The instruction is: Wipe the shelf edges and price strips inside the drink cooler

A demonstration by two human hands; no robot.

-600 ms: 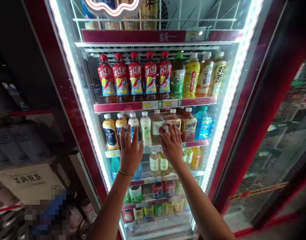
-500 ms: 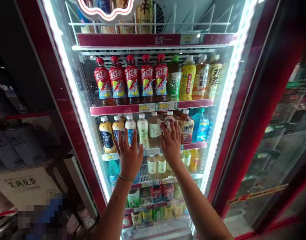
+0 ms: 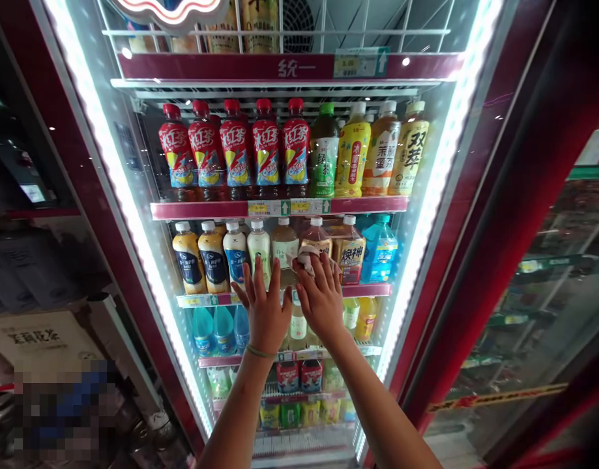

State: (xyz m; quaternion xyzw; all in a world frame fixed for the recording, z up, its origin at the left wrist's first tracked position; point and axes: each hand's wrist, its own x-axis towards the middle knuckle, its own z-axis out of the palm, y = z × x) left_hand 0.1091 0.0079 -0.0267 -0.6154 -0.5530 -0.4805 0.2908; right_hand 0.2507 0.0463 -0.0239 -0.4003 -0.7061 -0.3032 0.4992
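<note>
Left hand (image 3: 268, 319), fingers spread, has been brought closer to the part-spread right hand (image 3: 323, 306), under whose fingers a crumpled cloth (image 3: 306, 258), it seems, is held, below the rightmost red-capped tea bottle (image 3: 296, 146).

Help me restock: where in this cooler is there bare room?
The top shelf looks free right of the tan drinks, behind the wire guard; the grille below the lowest packets looks bare. Red-capped bottles stand crowded; left hand and right hand partly hide lower bottles.
</note>
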